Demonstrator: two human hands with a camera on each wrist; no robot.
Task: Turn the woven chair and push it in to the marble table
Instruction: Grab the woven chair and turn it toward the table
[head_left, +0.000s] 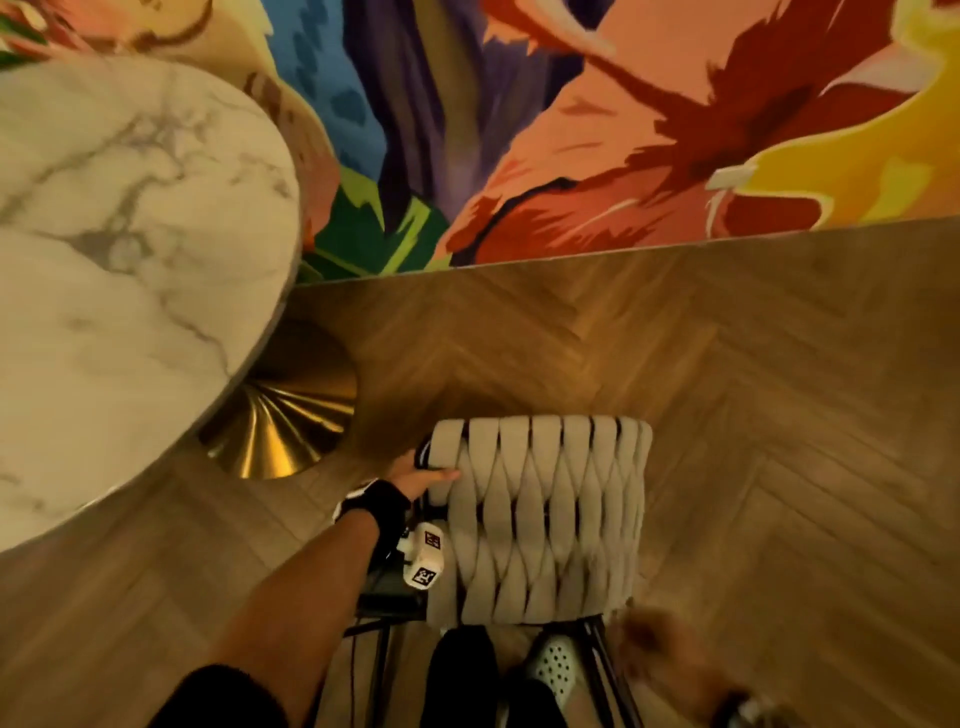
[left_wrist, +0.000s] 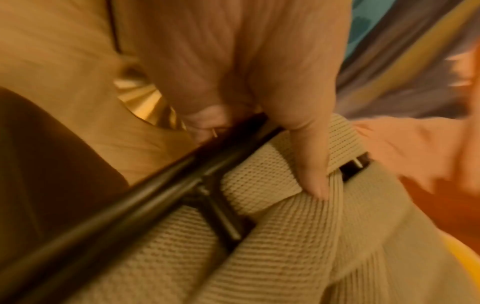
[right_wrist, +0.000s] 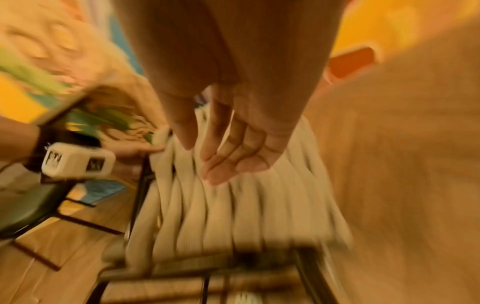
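The woven chair (head_left: 545, 514) has a beige strap-woven back and a black metal frame; it stands on the wood floor just in front of my feet. My left hand (head_left: 421, 475) grips the upper left corner of its back. In the left wrist view my thumb (left_wrist: 311, 164) presses the beige weave (left_wrist: 298, 257) while the fingers curl round the black frame bar (left_wrist: 145, 189). My right hand (right_wrist: 223, 148) hovers open and blurred above the chair back (right_wrist: 233, 216), touching nothing. The round marble table (head_left: 119, 270) stands to the left on a gold pedestal base (head_left: 291, 421).
A colourful mural wall (head_left: 623, 130) runs behind the floor. Herringbone wood floor (head_left: 779, 389) stretches to the right of the chair. A second dark seat with black legs (right_wrist: 28, 207) stands beside the chair on its left. My shoes (head_left: 556, 665) are right behind the chair.
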